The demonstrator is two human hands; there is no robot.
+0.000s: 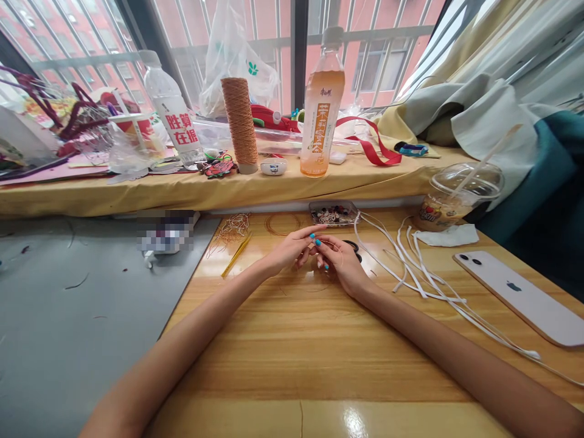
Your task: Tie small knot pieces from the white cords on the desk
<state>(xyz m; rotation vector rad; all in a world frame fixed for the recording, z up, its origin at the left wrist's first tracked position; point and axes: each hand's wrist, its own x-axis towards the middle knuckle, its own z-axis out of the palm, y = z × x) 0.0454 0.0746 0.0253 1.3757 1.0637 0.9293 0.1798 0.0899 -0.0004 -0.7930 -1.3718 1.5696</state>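
My left hand (292, 249) and my right hand (343, 263) meet above the wooden table (274, 353), fingertips pinched close together. A fine light-brown thread (341, 255) loops out by my right fingers and runs into both pinches; the exact spot they grip is small and partly covered by fingers. Blue polish shows on several nails. Behind my right hand lie black-handled scissors (354, 246), mostly hidden. Just beyond the fingers stands a clear box of small beads and charms (335, 214). Yellow tweezers (236, 255) rest left of my left hand.
A thread tangle (235, 228) and coiled thread (280, 225) lie toward the back. White cords (420, 274) spread at right, near a phone (520, 295) and a lidded plastic cup (449, 201). On the ledge stand a thread spool (239, 125) and a tea bottle (322, 109).
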